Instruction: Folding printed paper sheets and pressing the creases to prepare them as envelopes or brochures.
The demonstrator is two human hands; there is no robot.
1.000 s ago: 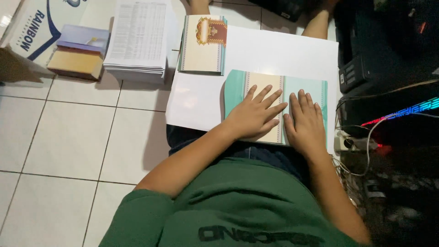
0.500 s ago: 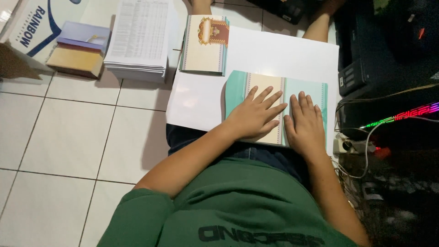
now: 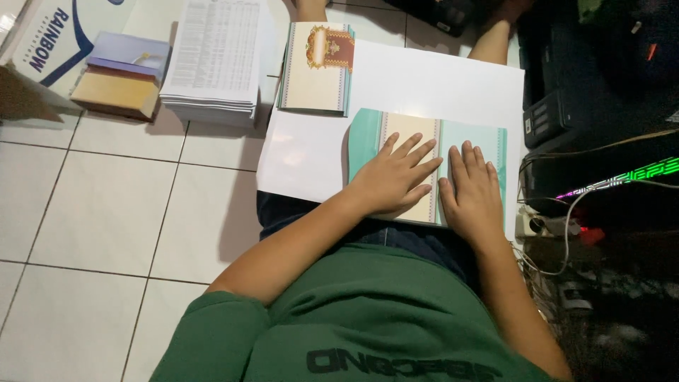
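Both my hands lie flat, fingers spread, on a folded card (image 3: pixel 396 131) with teal edges and a cream middle. My left hand (image 3: pixel 392 177) presses the cream panel. Beside it, my right hand (image 3: pixel 474 191) covers the teal right panel. The card rests on a large white sheet (image 3: pixel 424 85) spread over my lap and the tiled floor. Neither hand grips anything.
A stack of similar cream cards (image 3: pixel 317 67) lies at the sheet's far left corner. A pile of printed sheets (image 3: pixel 212 60), a small box (image 3: pixel 117 88) and a white carton (image 3: pixel 49 35) stand to the left. Black equipment (image 3: pixel 566 106) and cables (image 3: pixel 566 212) crowd the right. Another person's legs (image 3: pixel 495 35) show at the top.
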